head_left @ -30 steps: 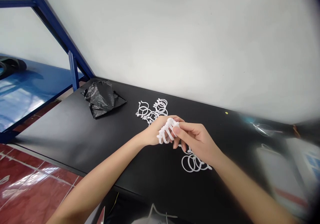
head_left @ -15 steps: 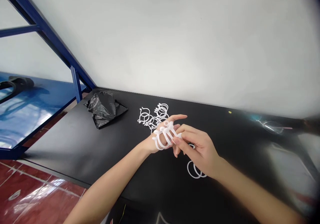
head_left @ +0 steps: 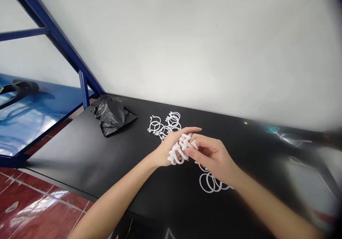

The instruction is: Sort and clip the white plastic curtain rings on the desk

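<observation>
Nearest the camera, a group of loose rings [head_left: 212,183] lies flat on the black table [head_left: 80,150], just under the wrist of the right hand [head_left: 211,157]. Half a second ago only two of these rings showed; the hand has since shifted and several overlapping rings are now exposed.

The right hand is curled, its thumb and fingertips [head_left: 190,152] pinched on the near end of the ring stack [head_left: 179,150]. The stack is held above the table, between the two hands, threaded over the fingers of the left hand [head_left: 171,144]. Those fingers are loosely bent, with the index finger straight. The stack was fanned out before; it is now bunched tighter.

Beyond the hands, the far ring pile [head_left: 165,124] lies on the table, unchanged. Further left sits a crumpled black bag [head_left: 113,114], also unmoved. A blue frame [head_left: 84,89] stands behind the table's left corner.
</observation>
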Motion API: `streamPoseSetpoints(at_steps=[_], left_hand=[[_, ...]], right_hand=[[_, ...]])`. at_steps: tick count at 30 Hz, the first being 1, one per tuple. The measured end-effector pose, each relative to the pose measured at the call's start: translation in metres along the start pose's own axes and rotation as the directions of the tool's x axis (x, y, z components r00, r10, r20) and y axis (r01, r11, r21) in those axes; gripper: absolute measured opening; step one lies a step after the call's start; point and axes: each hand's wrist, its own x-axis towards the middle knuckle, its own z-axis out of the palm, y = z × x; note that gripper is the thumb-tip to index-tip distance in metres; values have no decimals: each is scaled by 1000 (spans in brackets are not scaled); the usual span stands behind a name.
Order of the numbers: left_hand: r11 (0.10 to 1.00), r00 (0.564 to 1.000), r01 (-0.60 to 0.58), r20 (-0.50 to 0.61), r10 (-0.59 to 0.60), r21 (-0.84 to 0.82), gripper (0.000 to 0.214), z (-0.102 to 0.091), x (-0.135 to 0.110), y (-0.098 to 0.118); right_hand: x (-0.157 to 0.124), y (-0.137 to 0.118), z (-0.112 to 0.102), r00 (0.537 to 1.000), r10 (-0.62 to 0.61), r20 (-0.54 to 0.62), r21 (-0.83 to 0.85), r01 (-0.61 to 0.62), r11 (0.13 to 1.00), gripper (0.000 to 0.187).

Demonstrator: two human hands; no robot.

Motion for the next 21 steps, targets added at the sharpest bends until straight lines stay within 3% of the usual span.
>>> streamPoseSetpoints(at_steps=[5,7,10,13,18,21], left_hand=[[985,993,120,24,-118,-126,47,3,1,1],[985,994,112,25,-109,-134,46,4,0,1],[993,997,61,52,-56,-100,58,4,-1,1],[998,999,36,0,-36,-53,62,4,-2,-1],[992,997,75,-20,-78,-105,52,5,-1,-6],[996,998,64,-23,-66,-63,52,5,-1,-5]], right_hand=[[-3,1,6,990,-140,-33,38,142,989,34],[-4,1,6,988,-151,-25,49,152,987,33],[-4,1,3,996,-84,-7,49,84,995,33],[-4,1,2,1000,6,0,62,-6,998,22],[-3,-2,12,980,188,-65,118,-179,977,21],[-3,-4,13,961,278,3,175,-274,946,19]])
